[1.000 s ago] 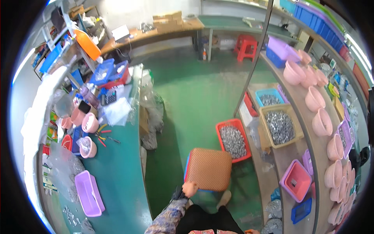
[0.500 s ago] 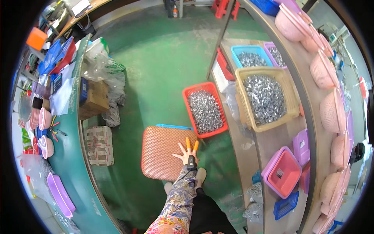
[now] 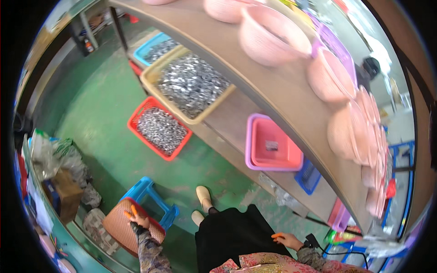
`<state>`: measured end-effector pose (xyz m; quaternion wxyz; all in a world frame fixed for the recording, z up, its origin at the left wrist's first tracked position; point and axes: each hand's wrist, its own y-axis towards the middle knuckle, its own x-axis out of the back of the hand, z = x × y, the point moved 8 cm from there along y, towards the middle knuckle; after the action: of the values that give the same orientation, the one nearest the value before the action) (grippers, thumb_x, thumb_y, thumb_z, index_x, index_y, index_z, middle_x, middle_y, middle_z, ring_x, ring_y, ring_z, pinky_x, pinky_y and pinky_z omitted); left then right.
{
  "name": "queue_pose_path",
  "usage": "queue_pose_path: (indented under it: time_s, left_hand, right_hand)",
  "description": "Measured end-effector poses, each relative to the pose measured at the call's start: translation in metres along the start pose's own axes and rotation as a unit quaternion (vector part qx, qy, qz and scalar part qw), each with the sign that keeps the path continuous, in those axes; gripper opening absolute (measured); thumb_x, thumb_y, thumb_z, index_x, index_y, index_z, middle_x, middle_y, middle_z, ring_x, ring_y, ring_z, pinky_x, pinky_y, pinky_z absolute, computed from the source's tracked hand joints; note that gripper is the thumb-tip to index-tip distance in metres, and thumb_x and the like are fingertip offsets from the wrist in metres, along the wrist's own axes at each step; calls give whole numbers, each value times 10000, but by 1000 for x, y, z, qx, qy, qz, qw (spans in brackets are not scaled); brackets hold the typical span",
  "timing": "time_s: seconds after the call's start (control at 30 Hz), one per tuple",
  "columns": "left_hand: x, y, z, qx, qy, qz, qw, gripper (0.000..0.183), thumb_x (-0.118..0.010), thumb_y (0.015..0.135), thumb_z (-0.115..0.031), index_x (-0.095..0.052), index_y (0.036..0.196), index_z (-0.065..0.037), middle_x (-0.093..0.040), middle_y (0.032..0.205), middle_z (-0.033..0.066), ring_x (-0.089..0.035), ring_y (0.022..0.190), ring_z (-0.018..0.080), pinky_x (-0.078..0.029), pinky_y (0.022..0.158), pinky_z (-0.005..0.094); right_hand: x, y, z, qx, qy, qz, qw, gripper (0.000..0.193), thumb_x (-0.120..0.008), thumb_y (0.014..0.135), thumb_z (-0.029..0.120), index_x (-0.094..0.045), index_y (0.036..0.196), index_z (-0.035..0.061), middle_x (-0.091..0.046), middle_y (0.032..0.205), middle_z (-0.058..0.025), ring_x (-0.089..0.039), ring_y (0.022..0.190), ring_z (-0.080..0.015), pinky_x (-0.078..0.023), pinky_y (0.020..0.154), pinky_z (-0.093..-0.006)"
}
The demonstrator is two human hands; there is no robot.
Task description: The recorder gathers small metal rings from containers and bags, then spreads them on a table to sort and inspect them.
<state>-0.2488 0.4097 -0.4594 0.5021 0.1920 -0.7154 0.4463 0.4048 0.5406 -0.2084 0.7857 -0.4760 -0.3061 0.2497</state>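
Observation:
My left hand (image 3: 140, 221) rests on the brown woven cushion (image 3: 119, 224) of a blue plastic stool (image 3: 144, 189), low on the left. Its fingers are stretched out over the cushion, with orange covers on two of them. The stool's blue legs show to the right of the cushion. My right hand (image 3: 289, 241) hovers beside my black skirt, holding nothing that I can see. Orange covers show on its fingers, which point left and are slightly apart. A black device sits on the right wrist, with a cable running from it.
A red basket (image 3: 169, 154) full of small metal parts stands on the floor. On the shelf rack to the right are a tan basket (image 3: 150, 84) of metal parts, a pink tub (image 3: 291, 157), a blue basket (image 3: 308, 177) and several pink bowls (image 3: 268, 50). A cardboard box (image 3: 68, 191) stands left.
The view has swung right, so the stool and left hand now sit lower left. My left hand stays on the cushion. My right hand has come into view beside the skirt.

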Motion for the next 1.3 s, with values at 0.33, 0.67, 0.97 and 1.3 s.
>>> queue_pose_path:
  time_s: [0.33,0.67,0.97,1.3]
  left_hand:
    - [68,-13,83,-44,-143,-110,983,489,-633,874,-215,-498,1261,51,-543,1234,218,-522,1133,346,-421,965,417]
    - [275,-360,-285,-387,-657,416,496,444,-610,899,-298,-570,1153,64,-646,1070,191,-628,996,281,-462,936,398]
    - [265,-452,-359,-350,-858,375,37,638,-699,774,-523,-641,1094,25,-649,1089,169,-589,929,305,-457,782,406]
    - [239,-497,-410,-349,-864,361,35,650,-708,762,-526,-629,1091,29,-620,1098,171,-581,921,307,-466,770,393]
  right_hand:
    - [-25,3,-55,76,-46,-22,996,277,-540,920,187,-615,1147,48,-681,990,-76,-638,921,-171,-484,809,-297]
    - [-20,-41,-97,-6,-101,-34,994,278,-526,944,174,-603,1183,53,-688,977,-97,-655,887,-196,-499,805,-310]
    - [16,-43,-138,-51,-133,14,990,290,-525,950,124,-578,1221,35,-676,1013,-83,-621,918,-125,-499,813,-276]
    - [87,-54,-199,-34,-161,-13,986,285,-528,945,155,-592,1201,49,-692,989,-76,-639,874,-137,-507,804,-285]
